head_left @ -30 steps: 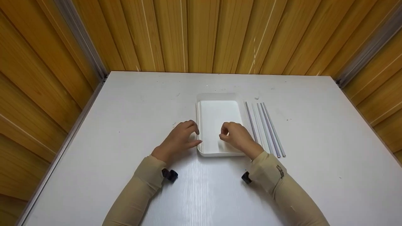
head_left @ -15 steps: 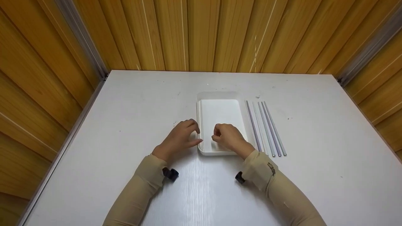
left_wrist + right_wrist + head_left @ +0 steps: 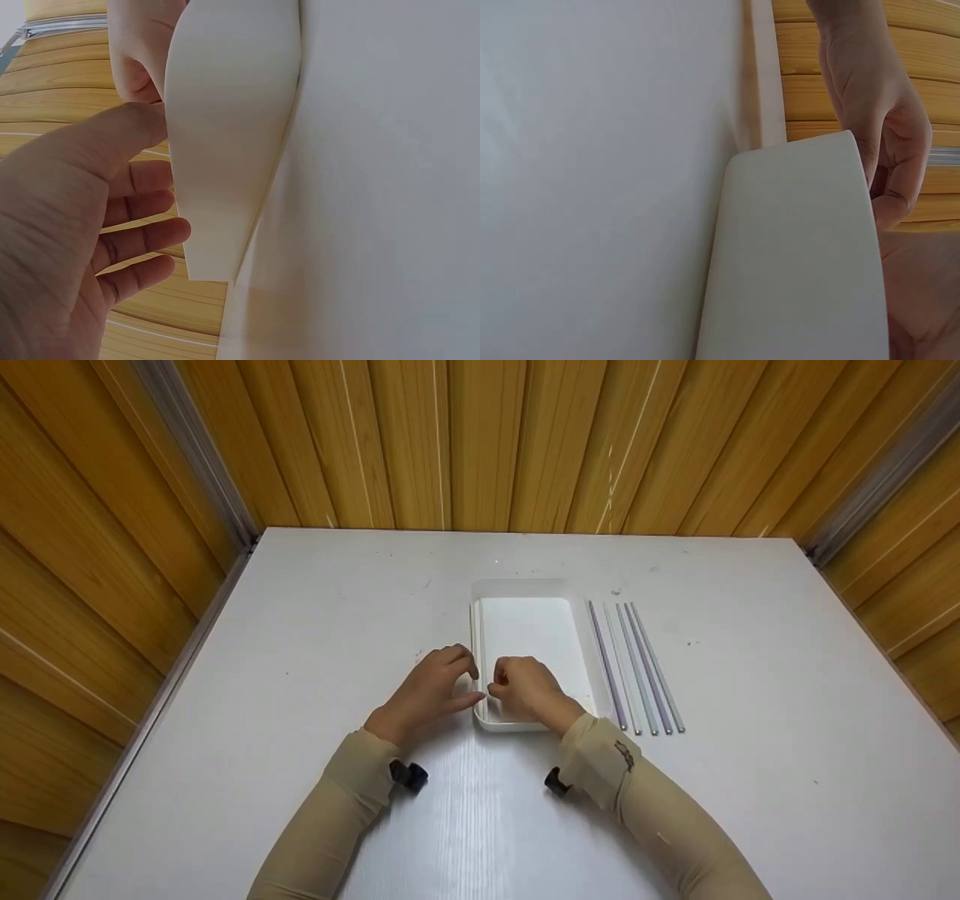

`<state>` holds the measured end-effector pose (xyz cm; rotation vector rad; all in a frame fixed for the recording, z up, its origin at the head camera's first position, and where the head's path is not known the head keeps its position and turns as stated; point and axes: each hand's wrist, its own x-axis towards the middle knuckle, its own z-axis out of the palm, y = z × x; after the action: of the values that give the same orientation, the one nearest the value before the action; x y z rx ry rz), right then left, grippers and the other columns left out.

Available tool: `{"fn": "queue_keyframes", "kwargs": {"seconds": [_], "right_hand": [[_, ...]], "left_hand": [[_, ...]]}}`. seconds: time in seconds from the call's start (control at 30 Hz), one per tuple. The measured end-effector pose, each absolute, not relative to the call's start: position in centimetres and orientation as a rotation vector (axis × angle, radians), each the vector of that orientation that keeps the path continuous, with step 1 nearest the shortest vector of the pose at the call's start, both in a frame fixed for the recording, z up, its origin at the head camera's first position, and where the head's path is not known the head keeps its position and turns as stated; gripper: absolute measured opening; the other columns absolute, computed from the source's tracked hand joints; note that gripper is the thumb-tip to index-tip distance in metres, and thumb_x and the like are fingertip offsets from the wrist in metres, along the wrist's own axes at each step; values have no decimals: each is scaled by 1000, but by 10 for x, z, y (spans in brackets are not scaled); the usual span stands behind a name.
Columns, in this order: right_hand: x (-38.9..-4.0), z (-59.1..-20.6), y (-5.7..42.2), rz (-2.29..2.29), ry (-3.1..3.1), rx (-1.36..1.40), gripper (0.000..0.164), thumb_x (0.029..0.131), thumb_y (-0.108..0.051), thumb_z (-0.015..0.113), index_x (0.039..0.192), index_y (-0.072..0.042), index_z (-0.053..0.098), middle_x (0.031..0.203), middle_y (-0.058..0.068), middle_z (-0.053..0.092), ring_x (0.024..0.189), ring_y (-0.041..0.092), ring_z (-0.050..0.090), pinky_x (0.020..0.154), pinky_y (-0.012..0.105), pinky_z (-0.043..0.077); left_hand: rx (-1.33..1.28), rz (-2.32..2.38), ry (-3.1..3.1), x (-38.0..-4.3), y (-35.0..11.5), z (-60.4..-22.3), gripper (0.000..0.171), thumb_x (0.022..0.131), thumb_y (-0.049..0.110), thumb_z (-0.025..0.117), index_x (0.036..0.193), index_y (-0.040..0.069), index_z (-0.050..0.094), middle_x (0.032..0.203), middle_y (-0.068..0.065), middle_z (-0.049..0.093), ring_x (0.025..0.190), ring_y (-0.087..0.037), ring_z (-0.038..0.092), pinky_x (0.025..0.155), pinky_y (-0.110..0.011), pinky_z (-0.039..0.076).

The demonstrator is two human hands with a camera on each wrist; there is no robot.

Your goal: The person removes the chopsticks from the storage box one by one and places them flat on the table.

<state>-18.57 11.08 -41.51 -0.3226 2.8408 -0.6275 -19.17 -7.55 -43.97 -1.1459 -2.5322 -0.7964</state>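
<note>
A shallow white rectangular tray (image 3: pixel 540 626) lies in the middle of the table. My left hand (image 3: pixel 427 686) is at its left wall, thumb and fingers apart in a C shape, tips against or just over the rim; the left wrist view shows the loose fingers (image 3: pixel 142 236) beside that wall. Over the tray's near left part hangs my right hand (image 3: pixel 525 686), fingers curled toward the thumb. Whether it pinches something cannot be made out; in the right wrist view the tray wall (image 3: pixel 802 240) hides its fingertips. A thin white strip (image 3: pixel 480 652) runs along the tray's left side.
Several slim pastel sticks (image 3: pixel 645 671), lilac and pale green-grey, lie side by side just right of the tray. The white table (image 3: pixel 337 585) meets wood-panelled walls (image 3: pixel 480 442) at the back and sides. Small specks dot the tabletop.
My right hand has moved left across the tray, from its right half to near the left wall, fingers still curled. The left hand, tray and sticks have stayed put.
</note>
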Motion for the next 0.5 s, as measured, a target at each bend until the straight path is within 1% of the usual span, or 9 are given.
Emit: {"fn": "queue_keyframes", "kwargs": {"seconds": [0.27, 0.5], "right_hand": [[-190, -420, 103, -618, 2835, -300, 16, 89, -21, 65, 85, -6, 65, 82, 8, 68, 75, 19, 57, 71, 34, 49], [-192, -424, 98, -571, 2830, -309, 20, 91, -24, 64, 84, -5, 64, 83, 8, 67, 75, 20, 59, 69, 34, 49]], "left_hand": [[-1153, -799, -2517, -192, -76, -440, 27, 80, 24, 77, 92, 4, 63, 100, -7, 61, 92, -23, 59, 83, -37, 50], [-1164, -778, -2492, -191, -77, -441, 26, 79, 23, 78, 91, 6, 62, 99, -6, 61, 91, -22, 59, 81, -35, 49]]}}
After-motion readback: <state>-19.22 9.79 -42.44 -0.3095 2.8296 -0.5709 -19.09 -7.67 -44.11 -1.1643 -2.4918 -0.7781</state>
